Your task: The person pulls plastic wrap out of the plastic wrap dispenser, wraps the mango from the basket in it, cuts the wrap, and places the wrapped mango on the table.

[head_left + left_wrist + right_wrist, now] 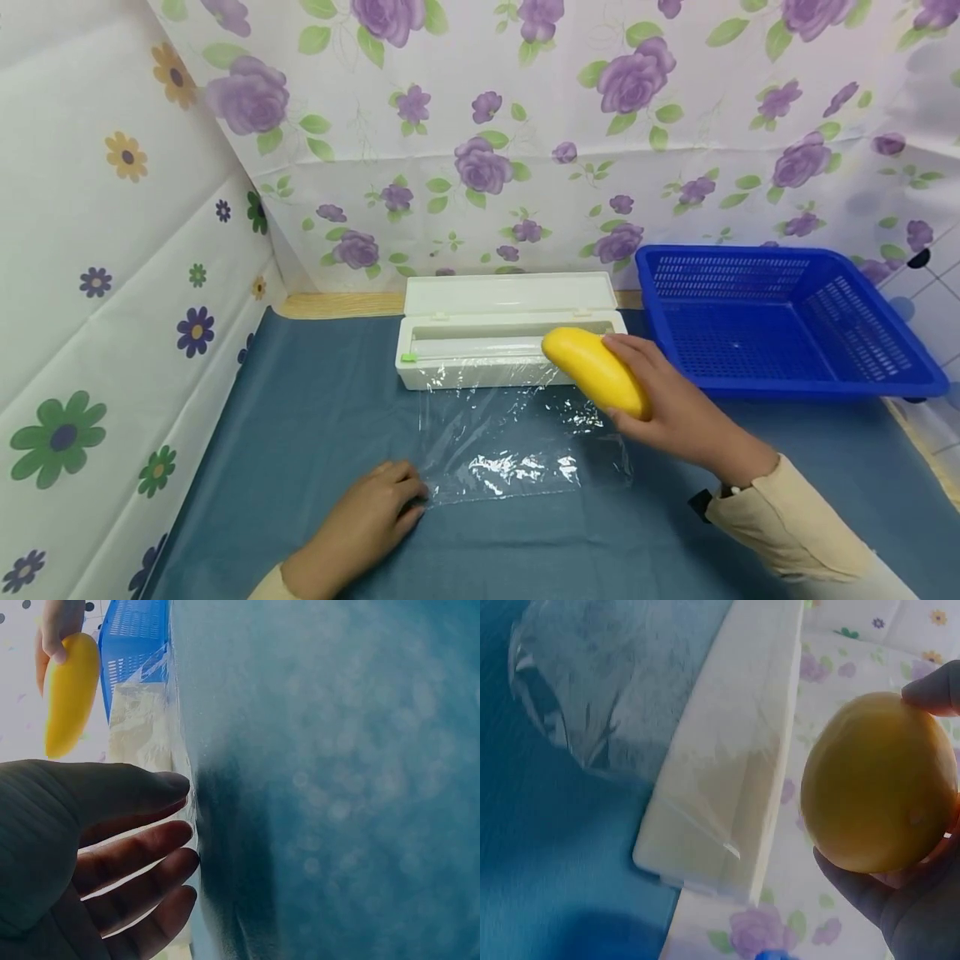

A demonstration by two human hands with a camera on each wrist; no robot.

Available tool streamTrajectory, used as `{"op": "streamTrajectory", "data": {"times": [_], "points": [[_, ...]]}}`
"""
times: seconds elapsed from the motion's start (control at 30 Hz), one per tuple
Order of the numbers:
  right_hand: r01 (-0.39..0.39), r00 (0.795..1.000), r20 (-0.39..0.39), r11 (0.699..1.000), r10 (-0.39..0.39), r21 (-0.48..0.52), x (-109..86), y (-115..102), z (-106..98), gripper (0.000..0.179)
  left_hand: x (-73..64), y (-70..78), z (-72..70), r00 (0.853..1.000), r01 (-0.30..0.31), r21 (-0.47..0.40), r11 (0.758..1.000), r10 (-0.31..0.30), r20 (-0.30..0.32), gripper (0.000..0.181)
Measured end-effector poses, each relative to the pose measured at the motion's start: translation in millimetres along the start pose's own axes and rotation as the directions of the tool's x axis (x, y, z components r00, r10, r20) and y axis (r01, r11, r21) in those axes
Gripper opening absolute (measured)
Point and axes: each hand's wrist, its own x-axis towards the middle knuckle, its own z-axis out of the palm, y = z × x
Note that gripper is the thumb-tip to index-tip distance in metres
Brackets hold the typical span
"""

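Observation:
In the head view my right hand [663,408] grips a smooth yellow mango [592,367], held above the right part of a sheet of clear plastic wrap [502,467]. Thumb and fingers lie on opposite sides of the mango in the right wrist view. The wrap runs from a white wrap dispenser [480,375] toward me over the blue cloth. At the sheet's near left corner rests my left hand [371,521], fingers loosely bent and fingertips right at the wrap's edge. The left wrist view shows gaps between its lower fingers [142,855].
The dispenser's lid [510,293] stands raised at the back, with a small green slider [408,357] at its front left. A blue plastic basket [795,387] is at the back right. Flower-patterned sheets [420,217] hang behind and to the left of the blue cloth [322,400].

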Motion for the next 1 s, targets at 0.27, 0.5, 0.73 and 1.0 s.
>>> {"op": "streamTrajectory", "data": {"times": [0.27,0.5,0.73,1.0], "points": [[0.082,0.995,0.05,0.997,-0.081,-0.006,5.8,-10,16,0.088,0.6,2.7,-2.7,0.998,0.031,0.009,0.999,-0.031,0.058,0.014],[0.13,0.982,0.134,0.991,-0.133,0.031,11.5,-18,32,0.086,1.5,3.3,-2.5,0.998,0.016,0.024,1.0,-0.017,0.057,0.017],[0.224,0.967,0.124,0.974,-0.223,0.002,16.5,-22,43,0.085,4.1,5.3,-4.3,1.0,-0.012,0.044,0.999,0.011,0.024,0.018],[0.232,0.961,0.152,0.973,-0.231,0.014,19.4,-27,51,0.084,14.5,11.2,-7.4,1.0,-0.008,0.056,0.998,0.007,0.023,0.028]]}}
